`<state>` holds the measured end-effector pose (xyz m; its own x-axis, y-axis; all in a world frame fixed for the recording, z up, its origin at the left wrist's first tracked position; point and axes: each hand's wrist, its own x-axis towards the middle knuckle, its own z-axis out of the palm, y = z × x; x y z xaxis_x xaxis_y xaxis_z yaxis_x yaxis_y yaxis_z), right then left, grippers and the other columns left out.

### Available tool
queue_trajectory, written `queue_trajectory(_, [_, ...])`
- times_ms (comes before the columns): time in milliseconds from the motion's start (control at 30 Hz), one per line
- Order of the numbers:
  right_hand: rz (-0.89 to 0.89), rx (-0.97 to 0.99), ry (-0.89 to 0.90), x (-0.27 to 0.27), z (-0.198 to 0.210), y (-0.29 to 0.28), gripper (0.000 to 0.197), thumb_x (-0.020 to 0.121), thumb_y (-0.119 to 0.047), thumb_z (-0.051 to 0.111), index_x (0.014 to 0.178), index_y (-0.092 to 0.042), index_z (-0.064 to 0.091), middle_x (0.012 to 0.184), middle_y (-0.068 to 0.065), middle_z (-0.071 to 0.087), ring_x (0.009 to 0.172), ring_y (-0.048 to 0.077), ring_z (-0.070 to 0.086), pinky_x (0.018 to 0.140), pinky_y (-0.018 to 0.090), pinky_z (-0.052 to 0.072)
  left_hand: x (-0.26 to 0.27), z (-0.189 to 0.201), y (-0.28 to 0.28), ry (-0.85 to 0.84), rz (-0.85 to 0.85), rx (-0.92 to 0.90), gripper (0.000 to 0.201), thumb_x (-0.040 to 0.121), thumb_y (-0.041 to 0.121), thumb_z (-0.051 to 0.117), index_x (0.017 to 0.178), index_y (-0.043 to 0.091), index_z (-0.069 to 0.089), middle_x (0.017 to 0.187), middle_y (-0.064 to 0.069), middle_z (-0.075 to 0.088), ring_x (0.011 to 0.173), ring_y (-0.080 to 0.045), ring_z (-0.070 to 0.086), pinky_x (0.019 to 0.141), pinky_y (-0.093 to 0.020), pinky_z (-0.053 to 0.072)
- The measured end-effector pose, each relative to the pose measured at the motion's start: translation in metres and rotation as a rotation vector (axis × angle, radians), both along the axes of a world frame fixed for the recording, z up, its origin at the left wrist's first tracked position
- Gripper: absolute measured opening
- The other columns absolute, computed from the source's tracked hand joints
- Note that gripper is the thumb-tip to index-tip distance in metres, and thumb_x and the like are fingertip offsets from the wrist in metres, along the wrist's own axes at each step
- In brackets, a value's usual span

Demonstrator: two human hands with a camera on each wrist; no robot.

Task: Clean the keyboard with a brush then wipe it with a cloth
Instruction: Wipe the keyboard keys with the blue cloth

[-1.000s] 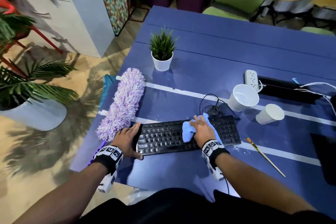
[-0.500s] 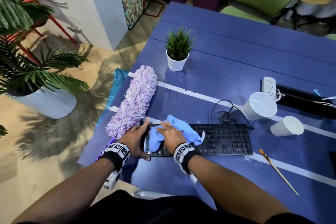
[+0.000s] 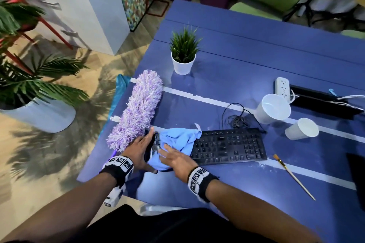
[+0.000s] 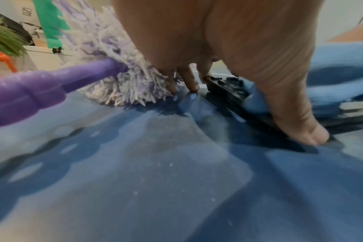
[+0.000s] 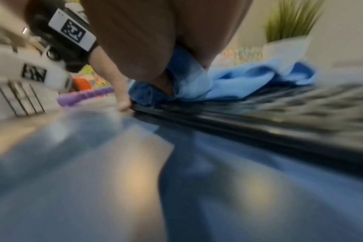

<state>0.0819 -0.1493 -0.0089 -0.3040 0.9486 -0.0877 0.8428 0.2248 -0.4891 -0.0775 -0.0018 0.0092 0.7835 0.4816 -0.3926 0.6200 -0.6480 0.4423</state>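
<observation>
Overhead, head view: keyboard [image 3: 227, 145] lies at 6 o'clock on the table [image 3: 256, 49]; right hand [image 3: 175, 159], fingers flat, presses the cloth [image 3: 177, 139] onto its 9 o'clock end. Left hand [image 3: 139, 149], fingers straight, braces that end.

Left wrist: thumb and fingers [image 4: 190, 78] bracket the keyboard's edge; duster [image 4: 106, 54] at 10 o'clock.

Right wrist: blurred; cloth bunches under the palm. Judged soft, light, likely to snag keycaps; best held by flat pressure.

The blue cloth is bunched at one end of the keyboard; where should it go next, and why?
Probably sweep the blue cloth rightward along the keyboard. The right hand presses it flat at the left end, the left hand braces that edge, and the keys to the right lie uncovered.
</observation>
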Motion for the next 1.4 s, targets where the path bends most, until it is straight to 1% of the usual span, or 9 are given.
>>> queue_trajectory(100, [-0.059, 0.044, -0.042, 0.057, -0.004, -0.042, 0.058, 0.057, 0.018, 0.068, 0.105, -0.013, 0.069, 0.130, 0.012, 0.060, 0.121, 0.041, 0.053, 0.085, 0.052, 0.054, -0.002, -0.001, 0.002, 0.046, -0.027, -0.002, 0.149, 0.041, 0.074, 0.076, 0.146, 0.028, -0.020, 0.159, 0.000, 0.010, 0.142, -0.027, 0.019, 0.116, -0.039, 0.025])
queue_trajectory(233, [-0.207, 0.128, -0.064, 0.121, -0.001, -0.104, 0.068, 0.057, 0.019, 0.069, 0.108, -0.025, 0.062, 0.136, 0.004, 0.056, 0.126, 0.033, 0.049, 0.081, 0.044, 0.058, -0.001, -0.005, 0.002, 0.096, -0.038, 0.001, 0.148, 0.039, 0.079, 0.072, 0.144, 0.034, -0.022, 0.160, 0.007, -0.001, 0.144, -0.030, 0.014, 0.117, -0.045, 0.023])
queue_trajectory(400, [-0.278, 0.057, -0.172, 0.117, -0.010, -0.109, 0.085, 0.040, 0.014, 0.073, 0.111, -0.027, 0.054, 0.143, -0.003, 0.039, 0.126, 0.038, 0.046, 0.047, 0.034, 0.057, 0.000, -0.006, 0.001, 0.105, -0.035, 0.000, 0.149, 0.039, 0.081, 0.071, 0.146, 0.032, -0.020, 0.160, 0.007, -0.004, 0.147, -0.029, 0.009, 0.120, -0.042, 0.014])
queue_trajectory(700, [0.015, 0.000, -0.091, -0.003, -0.010, 0.007, 0.049, 0.065, 0.007, 0.070, 0.111, -0.007, 0.066, 0.132, 0.014, 0.057, 0.128, 0.043, 0.046, 0.073, 0.047, 0.056, 0.007, 0.008, -0.004, 0.159, -0.064, 0.050, 0.143, 0.050, 0.061, 0.080, 0.149, 0.020, -0.015, 0.160, 0.001, 0.002, 0.143, -0.028, 0.018, 0.118, -0.035, 0.021])
queue_trajectory(867, [0.114, 0.003, -0.064, -0.039, -0.005, 0.045, 0.009, 0.072, 0.007, 0.059, 0.077, 0.002, 0.065, 0.091, 0.021, 0.063, 0.101, 0.040, 0.057, 0.074, 0.049, 0.054, 0.003, 0.010, -0.002, 0.104, -0.097, 0.076, 0.134, 0.061, 0.041, 0.069, 0.122, 0.039, -0.051, 0.158, -0.009, 0.014, 0.135, -0.029, 0.033, 0.114, -0.030, 0.027])
queue_trajectory(933, [0.031, 0.035, -0.057, -0.020, -0.005, 0.032, 0.015, 0.071, 0.004, 0.060, 0.081, -0.003, 0.069, 0.101, 0.014, 0.066, 0.107, 0.034, 0.058, 0.077, 0.043, 0.055, 0.004, 0.010, -0.003, 0.114, -0.093, 0.075, 0.142, 0.054, 0.056, 0.077, 0.138, 0.031, -0.035, 0.159, -0.006, 0.012, 0.136, -0.029, 0.031, 0.115, -0.034, 0.027])
queue_trajectory(1067, [-0.186, 0.173, -0.037, 0.053, 0.000, -0.036, 0.026, 0.057, 0.000, 0.072, 0.074, -0.018, 0.072, 0.092, -0.004, 0.072, 0.082, 0.017, 0.069, 0.058, 0.022, 0.055, 0.004, 0.003, 0.001, 0.153, -0.087, 0.053, 0.147, 0.046, 0.074, 0.074, 0.148, 0.020, -0.016, 0.160, 0.003, -0.002, 0.143, -0.029, 0.017, 0.117, -0.038, 0.021])
queue_trajectory(1300, [-0.677, 0.108, -0.160, 0.159, 0.018, -0.148, 0.016, 0.059, -0.012, 0.063, 0.071, -0.015, 0.073, 0.077, 0.005, 0.073, 0.065, 0.017, 0.071, 0.046, 0.023, 0.053, 0.001, -0.002, 0.003, 0.153, -0.074, 0.012, 0.150, 0.040, 0.082, 0.068, 0.148, 0.023, -0.018, 0.160, 0.002, -0.004, 0.145, -0.033, 0.013, 0.119, -0.042, 0.019])
queue_trajectory(1400, [-0.825, -0.017, -0.089, 0.158, 0.002, -0.142, 0.024, 0.073, -0.017, 0.054, 0.089, -0.013, 0.071, 0.094, 0.008, 0.071, 0.083, 0.026, 0.071, 0.067, 0.034, 0.058, 0.003, 0.002, 0.000, 0.150, -0.073, 0.010, 0.147, 0.046, 0.075, 0.074, 0.148, 0.022, -0.017, 0.160, 0.003, -0.009, 0.146, -0.033, 0.007, 0.120, -0.041, 0.013])
